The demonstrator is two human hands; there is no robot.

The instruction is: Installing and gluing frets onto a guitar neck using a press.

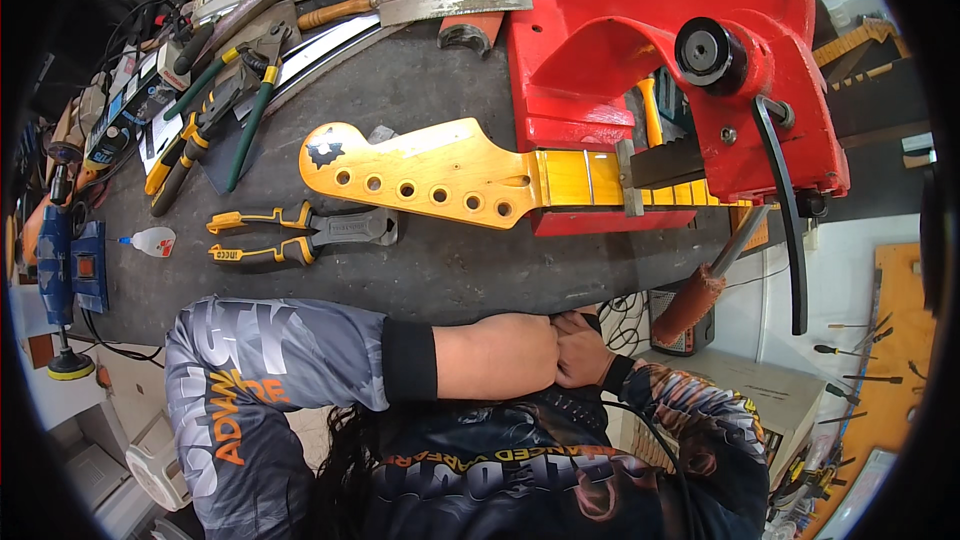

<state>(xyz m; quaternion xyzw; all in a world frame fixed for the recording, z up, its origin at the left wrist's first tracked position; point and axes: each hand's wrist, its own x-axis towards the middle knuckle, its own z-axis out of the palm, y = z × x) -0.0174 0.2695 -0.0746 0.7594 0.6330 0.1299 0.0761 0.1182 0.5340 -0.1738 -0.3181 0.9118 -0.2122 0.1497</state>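
Both my hands are together close to my body, just off the bench's near edge. My left hand (535, 352) points to the right, with its fingers mostly hidden where the hands meet. Against it lies my right hand (585, 357), fingers curled in; what is in them, if anything, is hidden. A small dark thing shows just beyond the hands, too small to name. Farther off, a guitar neck (420, 165) lies across the bench, its wooden headstock to the left and its fretted end under a red press (670, 50). A metal block (628, 178) rests on the fretboard.
End-cutting pliers (345, 228) with yellow-black handles lie near the headstock, a small white bottle (153, 241) farther left. More pliers (245, 120) and a wooden-handled saw (440, 2) crowd the back. A black lever (785, 210) and a leather-wrapped handle (690, 308) jut out at right.
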